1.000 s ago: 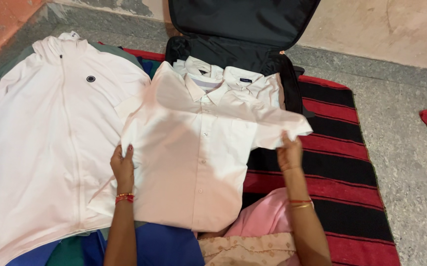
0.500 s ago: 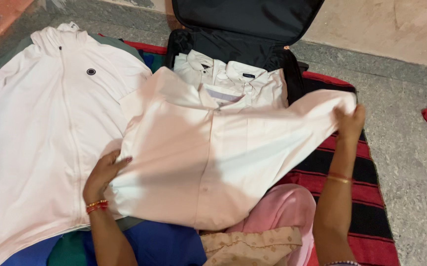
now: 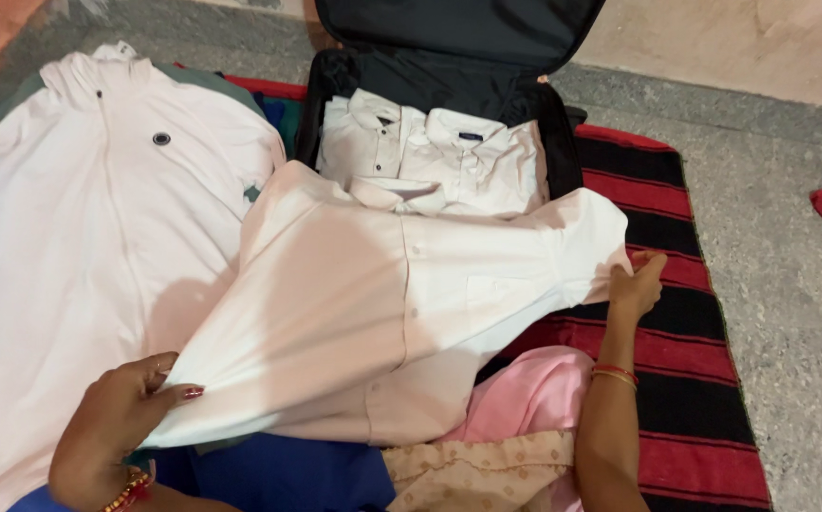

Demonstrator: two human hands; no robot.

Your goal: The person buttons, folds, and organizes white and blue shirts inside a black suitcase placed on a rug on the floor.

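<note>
A red-and-black striped rug (image 3: 676,246) covers the stone floor, with a white zip jacket (image 3: 79,237) spread at left and an open black suitcase (image 3: 449,57) holding 2 folded shirts (image 3: 439,156). In front lies a pale pink button shirt (image 3: 382,303), light and limp, likely best held by its edges. The left hand (image 3: 121,408) pinches its lower hem, arm bent close; the right hand (image 3: 634,289) grips the sleeve end, forearm raised.

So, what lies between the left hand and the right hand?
In the head view, the pale button shirt stretches between them: the left hand pinches its lower corner, the right hand grips its sleeve end.
</note>
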